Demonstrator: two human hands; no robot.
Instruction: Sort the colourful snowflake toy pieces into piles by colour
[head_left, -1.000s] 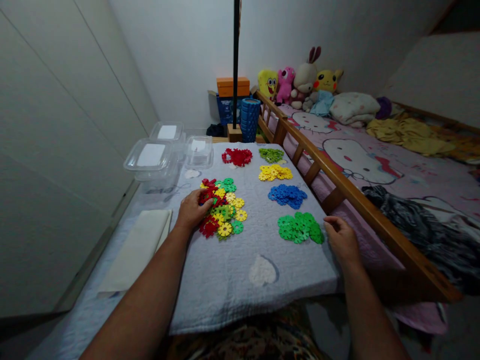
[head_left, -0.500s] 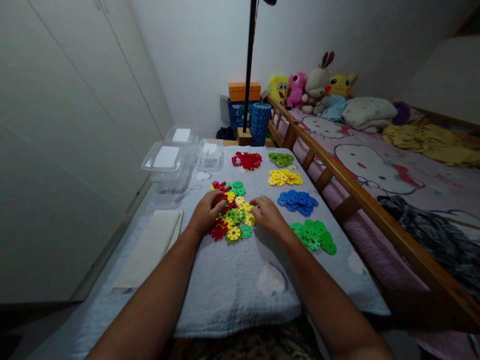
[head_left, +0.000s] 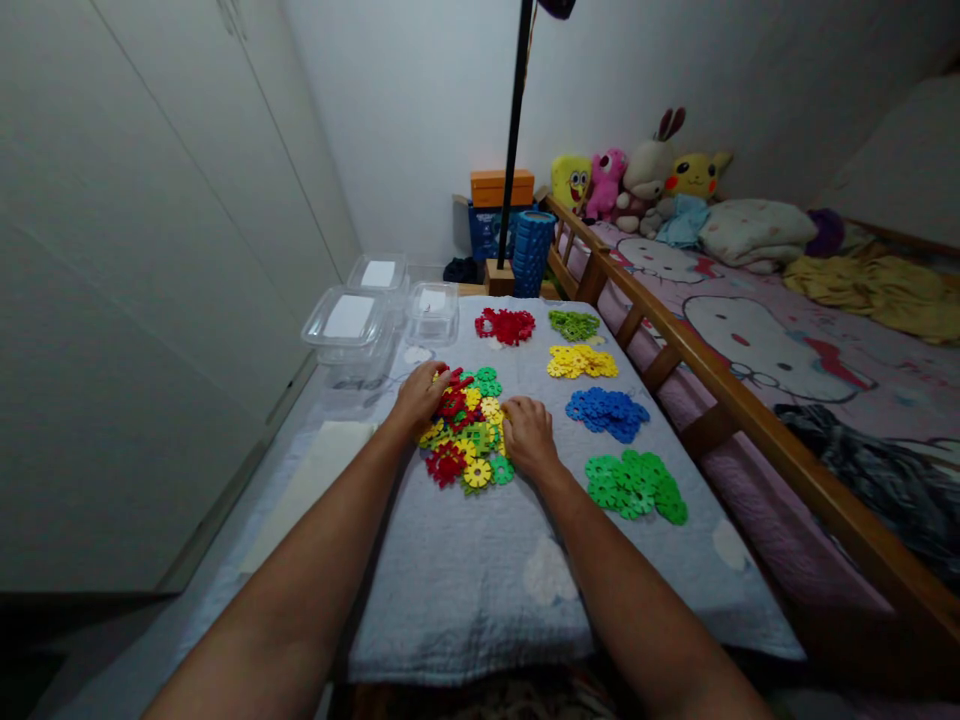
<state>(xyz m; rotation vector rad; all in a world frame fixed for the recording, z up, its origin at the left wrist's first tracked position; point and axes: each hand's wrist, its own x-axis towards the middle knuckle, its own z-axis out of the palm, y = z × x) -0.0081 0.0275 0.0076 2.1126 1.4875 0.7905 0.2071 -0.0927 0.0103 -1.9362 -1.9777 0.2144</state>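
A mixed pile of flower-shaped plastic discs (head_left: pixel 474 437), in red, yellow and green, lies at the middle of the cloth-covered table (head_left: pixel 465 570). My left hand (head_left: pixel 420 400) rests along the pile's upper left side, fingers loosely apart and touching red discs (head_left: pixel 453 402). At the right side, my right hand (head_left: pixel 529 433) has its fingers curled down onto the edge of the pile, with a yellow disc (head_left: pixel 507 410) at the fingertips. Single-colour heaps lie beyond and to the right: red (head_left: pixel 507 326), light green (head_left: pixel 574 325), yellow (head_left: pixel 582 361), blue (head_left: pixel 607 413) and green (head_left: pixel 634 484).
Clear plastic boxes (head_left: pixel 345 335) with white labels stand at the table's back left. A folded pale cloth or sheet (head_left: pixel 307 485) lies partly under my left forearm. A bed with a wooden rail (head_left: pixel 697 400) runs along the right; a black pole (head_left: pixel 516 130) rises behind the table.
The view has shifted slightly. My right hand has moved left against the pile, its fingers now more curled on the yellow discs. My left hand has slid a little farther up the pile's side.
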